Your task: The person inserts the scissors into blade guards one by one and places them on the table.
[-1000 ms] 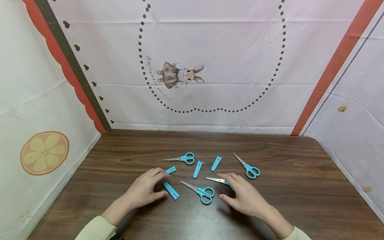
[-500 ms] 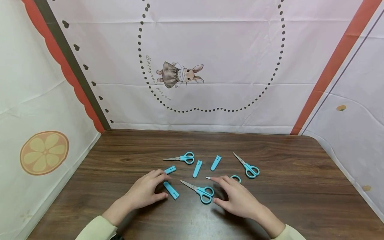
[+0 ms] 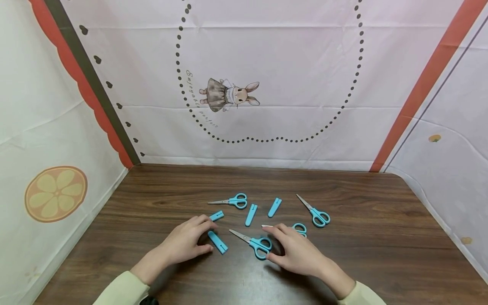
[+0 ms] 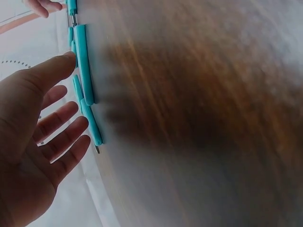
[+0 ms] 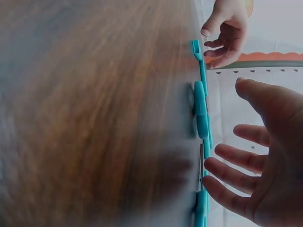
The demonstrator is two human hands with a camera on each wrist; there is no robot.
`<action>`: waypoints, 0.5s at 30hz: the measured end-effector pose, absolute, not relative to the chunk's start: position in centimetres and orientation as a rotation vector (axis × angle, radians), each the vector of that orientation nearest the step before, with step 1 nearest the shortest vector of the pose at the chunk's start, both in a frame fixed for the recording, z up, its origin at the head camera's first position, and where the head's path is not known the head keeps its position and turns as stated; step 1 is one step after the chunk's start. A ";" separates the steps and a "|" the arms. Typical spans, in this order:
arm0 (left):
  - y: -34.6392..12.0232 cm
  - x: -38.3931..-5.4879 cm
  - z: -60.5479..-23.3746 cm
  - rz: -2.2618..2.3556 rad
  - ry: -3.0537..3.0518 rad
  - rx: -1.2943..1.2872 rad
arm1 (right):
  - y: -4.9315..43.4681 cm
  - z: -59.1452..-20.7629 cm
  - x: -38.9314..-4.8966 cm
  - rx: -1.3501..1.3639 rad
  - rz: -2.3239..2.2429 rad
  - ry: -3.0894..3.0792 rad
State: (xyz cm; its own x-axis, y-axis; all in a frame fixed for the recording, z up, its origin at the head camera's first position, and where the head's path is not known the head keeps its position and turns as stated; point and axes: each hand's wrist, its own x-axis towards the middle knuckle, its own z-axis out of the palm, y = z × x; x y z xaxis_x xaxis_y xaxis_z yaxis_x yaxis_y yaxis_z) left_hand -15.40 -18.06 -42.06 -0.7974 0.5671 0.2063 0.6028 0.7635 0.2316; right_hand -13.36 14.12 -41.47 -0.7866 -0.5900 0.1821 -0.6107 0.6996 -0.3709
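Nearest on the worktop (image 3: pixel 244 286), find the near scissors (image 3: pixel 253 243), blades slanting away to the left, one loop right by the thumb of the right hand (image 3: pixel 299 252). Touching or just short of it: hard to tell from these angles. See the right fingers parted and loosely bent, gripping nothing, over the covered scissors (image 3: pixel 301 231), with only a blade tip and the loops showing. To lift cleanly from here, probably best to come in by the loops, away from the points, and to clear the thumb of the other pair first. Across from there, see the left hand (image 3: pixel 184 241) relaxed too, thumb and forefinger well apart, holding nothing, just beside the near cap (image 3: pixel 218 242). For that cap, better to pinch squarely across the sides, with the slotted end free. Farther, note the left cap (image 3: pixel 217 216), partly behind the left fingers, then the middle cap (image 3: pixel 251 215), right scissors (image 3: pixel 313 211) and right cap (image 3: pixel 275 208), and lastly the far scissors (image 3: pixel 231 201), blades pointing left.
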 end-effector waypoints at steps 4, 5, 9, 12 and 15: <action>-17.9 -15.4 -42.1 -0.441 -2.853 -0.954 | 13.9 -41.7 -13.4 1.024 0.622 -2.851; -17.8 -15.4 -42.1 -0.440 -2.858 -0.957 | 13.8 -41.8 -13.4 1.026 0.619 -2.852; -17.7 -15.5 -42.1 -0.433 -2.875 -0.963 | 13.6 -41.9 -13.5 1.027 0.599 -2.857; -17.6 -15.5 -42.1 -0.428 -2.892 -0.962 | 13.4 -42.0 -13.4 1.025 0.578 -2.858; -17.5 -15.5 -42.1 -0.422 -2.907 -0.962 | 13.2 -42.0 -13.4 1.030 0.545 -2.855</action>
State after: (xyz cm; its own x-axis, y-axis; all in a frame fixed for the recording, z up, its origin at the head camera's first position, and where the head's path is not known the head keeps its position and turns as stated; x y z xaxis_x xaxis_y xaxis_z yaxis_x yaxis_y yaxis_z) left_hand -15.52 -17.53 -42.12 -0.8050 0.5782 0.1327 0.5921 0.7690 0.2411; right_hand -13.41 13.15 -42.02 -0.7754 -0.6078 0.1712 -0.6282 0.7146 -0.3079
